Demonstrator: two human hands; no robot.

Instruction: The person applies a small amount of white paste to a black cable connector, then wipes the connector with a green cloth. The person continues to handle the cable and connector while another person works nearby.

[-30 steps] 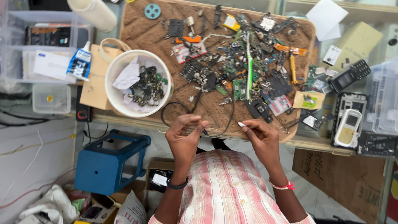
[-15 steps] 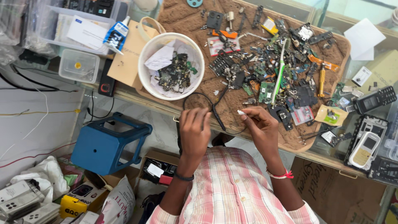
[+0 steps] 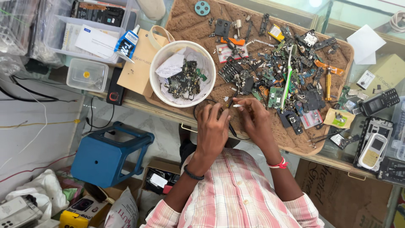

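A small pale part (image 3: 237,105) sits pinched in the right hand's (image 3: 257,122) fingertips, just above the brown mat's (image 3: 190,21) near edge. The left hand (image 3: 212,128) closes around a thin dark tool (image 3: 230,120) — its tip close beside the part. Nearby: a white bowl (image 3: 162,55) of circuit scraps, scattered phone parts (image 3: 287,76).

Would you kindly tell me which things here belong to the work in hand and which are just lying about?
In hand:
- left hand and right hand, meeting over a small white piece
- thin black tool between them
- brown mat beneath

Lying about:
- white bowl of parts
- green toothbrush
- yellow screwdriver
- blue stool
- glue tube
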